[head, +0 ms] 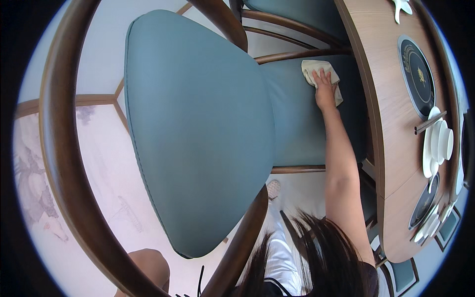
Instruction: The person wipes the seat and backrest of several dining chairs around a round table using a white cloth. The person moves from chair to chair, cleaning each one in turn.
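My right hand [325, 88] rests palm down on a folded cream cloth [311, 68] and presses it onto the chair's blue-green padded seat [297, 122]. Its fingers are slightly spread over the cloth, near the seat's far side and close to the table edge. The chair's large padded backrest [200, 133] fills the middle of the view, and a curved brown wooden rail [61, 148] sweeps around its left. My left hand is out of view; only a bare bent part of a limb [148, 265] shows at the lower left, behind the rail.
At right stands a wooden table [393, 148] with dark round inset plates [417, 76], white bowls [439, 141], chopsticks [430, 122] and a white star-shaped piece [402, 9]. Another chair [297, 15] adjoins at the top. Long dark hair [330, 252] hangs into the lower view.
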Available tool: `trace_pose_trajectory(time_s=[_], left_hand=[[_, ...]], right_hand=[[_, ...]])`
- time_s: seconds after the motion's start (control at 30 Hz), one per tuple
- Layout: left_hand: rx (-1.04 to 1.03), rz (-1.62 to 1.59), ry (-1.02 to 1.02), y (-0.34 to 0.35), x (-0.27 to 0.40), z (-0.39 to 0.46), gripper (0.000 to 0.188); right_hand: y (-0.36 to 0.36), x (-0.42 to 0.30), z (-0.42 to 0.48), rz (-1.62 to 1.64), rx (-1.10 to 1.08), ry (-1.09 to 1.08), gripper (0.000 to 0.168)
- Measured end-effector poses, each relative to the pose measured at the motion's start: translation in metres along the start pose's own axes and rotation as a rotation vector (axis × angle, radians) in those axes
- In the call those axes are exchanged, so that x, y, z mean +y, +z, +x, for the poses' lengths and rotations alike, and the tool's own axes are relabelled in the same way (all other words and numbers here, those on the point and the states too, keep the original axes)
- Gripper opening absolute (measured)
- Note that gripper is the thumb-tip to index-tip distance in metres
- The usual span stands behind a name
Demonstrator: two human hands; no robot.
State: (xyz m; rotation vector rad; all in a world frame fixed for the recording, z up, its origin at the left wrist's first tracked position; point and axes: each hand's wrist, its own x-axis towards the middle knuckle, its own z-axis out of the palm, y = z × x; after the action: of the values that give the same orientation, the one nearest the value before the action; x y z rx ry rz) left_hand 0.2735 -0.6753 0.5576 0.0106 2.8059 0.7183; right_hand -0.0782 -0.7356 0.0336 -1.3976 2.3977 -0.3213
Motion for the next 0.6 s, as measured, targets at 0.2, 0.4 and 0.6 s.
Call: trace_pose_trajectory(time_s=[0.2, 0.4, 0.6], left_hand=[[-0.029, 0.02, -0.041, 0.001, 0.0, 0.004, 0.018], [0.013, -0.059, -0.029, 0.006, -0.005, 0.002, 0.018], [0.033, -0.09, -0.029, 0.007, -0.002, 0.002, 0.021]], right_hand=[[-0.021, -0.007, 0.072, -0.078, -0.191, 0.105, 0.059], [-0.009, -0.01, 0.062, -0.134, -0.079, 0.066, 0.051], [0.004, -0.011, 0.015, -0.072, 0.033, -0.052, 0.058]])
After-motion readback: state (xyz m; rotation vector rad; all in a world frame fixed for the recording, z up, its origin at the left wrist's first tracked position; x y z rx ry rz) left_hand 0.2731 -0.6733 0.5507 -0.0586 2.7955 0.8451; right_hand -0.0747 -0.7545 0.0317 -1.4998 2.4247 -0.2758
